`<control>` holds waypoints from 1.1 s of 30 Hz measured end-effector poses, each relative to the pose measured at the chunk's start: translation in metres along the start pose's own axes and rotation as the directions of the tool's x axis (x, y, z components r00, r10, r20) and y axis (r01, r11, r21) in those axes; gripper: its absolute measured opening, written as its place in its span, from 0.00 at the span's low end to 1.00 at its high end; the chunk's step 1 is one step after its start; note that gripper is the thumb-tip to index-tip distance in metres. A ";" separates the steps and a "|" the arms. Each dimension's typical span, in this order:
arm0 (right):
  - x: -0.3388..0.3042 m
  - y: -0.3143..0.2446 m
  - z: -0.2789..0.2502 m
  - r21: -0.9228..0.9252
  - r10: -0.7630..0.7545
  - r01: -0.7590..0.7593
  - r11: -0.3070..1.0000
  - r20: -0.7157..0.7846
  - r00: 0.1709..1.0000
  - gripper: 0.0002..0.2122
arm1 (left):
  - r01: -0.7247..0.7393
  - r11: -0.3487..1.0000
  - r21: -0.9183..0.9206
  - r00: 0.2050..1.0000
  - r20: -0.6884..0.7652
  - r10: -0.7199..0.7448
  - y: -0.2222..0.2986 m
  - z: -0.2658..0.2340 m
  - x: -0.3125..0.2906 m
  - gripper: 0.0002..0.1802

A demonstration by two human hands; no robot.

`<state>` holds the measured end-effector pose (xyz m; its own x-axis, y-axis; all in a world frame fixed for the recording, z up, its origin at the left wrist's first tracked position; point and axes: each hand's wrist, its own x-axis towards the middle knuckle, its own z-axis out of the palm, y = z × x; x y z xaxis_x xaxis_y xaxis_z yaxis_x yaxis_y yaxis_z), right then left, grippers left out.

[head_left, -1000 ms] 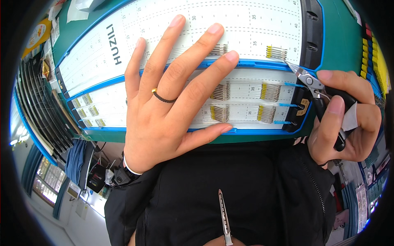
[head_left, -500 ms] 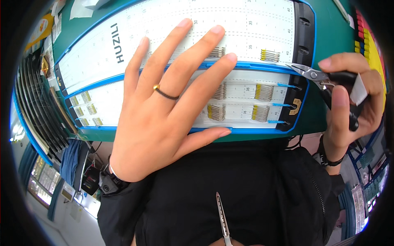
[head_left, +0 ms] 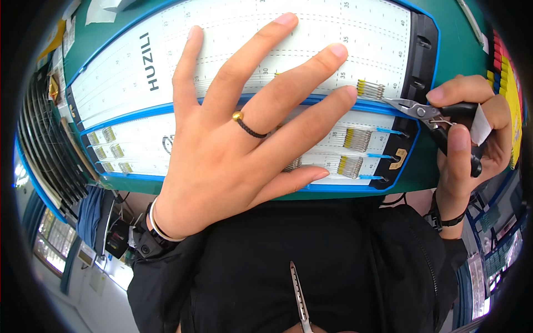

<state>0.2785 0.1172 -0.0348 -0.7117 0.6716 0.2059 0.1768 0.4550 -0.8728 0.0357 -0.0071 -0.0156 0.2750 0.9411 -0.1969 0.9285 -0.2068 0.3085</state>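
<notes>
My left hand lies spread, palm down, over a blue-edged white case with ruled lines, hiding much of its middle. The fingers are apart and a dark band with a gold bead is on one of them. My right hand grips small black-handled pliers, whose tips point left beside a cluster of thin metal pieces with yellow ends. Lower right in the case sit two similar clusters. Short blue strands run from there to the case's black end strip.
The case rests on a green mat. Dark curved strips fill the left edge. Red, yellow and black blocks stand at the far right. A slim perforated metal tool shows low in front of my dark clothing.
My left hand has slid right across the case, its fingers spreading wider. The case has shifted slightly in view. The plier tips are now nearer the upper right cluster.
</notes>
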 end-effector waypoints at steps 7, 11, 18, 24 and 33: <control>0.000 0.003 0.002 0.018 -0.009 0.009 1.000 0.013 1.000 0.10 | 0.043 0.998 0.047 0.998 0.042 -0.045 0.005 0.000 -0.001 0.35; 0.000 0.000 -0.002 0.005 0.002 -0.002 1.000 0.014 1.000 0.11 | 0.029 0.999 0.033 0.999 0.041 -0.031 0.004 -0.001 0.001 0.35; 0.000 0.007 0.000 0.014 -0.042 0.042 0.999 0.004 0.999 0.11 | 0.065 0.997 0.037 0.997 0.046 -0.067 0.009 -0.003 0.002 0.34; -0.006 0.010 -0.009 0.008 -0.044 0.044 0.999 -0.016 0.999 0.10 | 0.004 0.999 0.038 1.000 -0.007 -0.003 0.005 0.001 0.003 0.34; -0.013 0.020 -0.007 0.039 -0.048 0.052 0.998 -0.087 0.995 0.07 | -0.091 0.994 0.064 0.989 -0.111 0.098 -0.001 0.010 -0.005 0.34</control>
<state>0.2963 0.1223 -0.0520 -0.6572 0.6975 0.2857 0.1132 0.4661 -0.8775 0.0357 -0.0143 -0.0244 0.3347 0.9404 -0.0609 0.9137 -0.3080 0.2651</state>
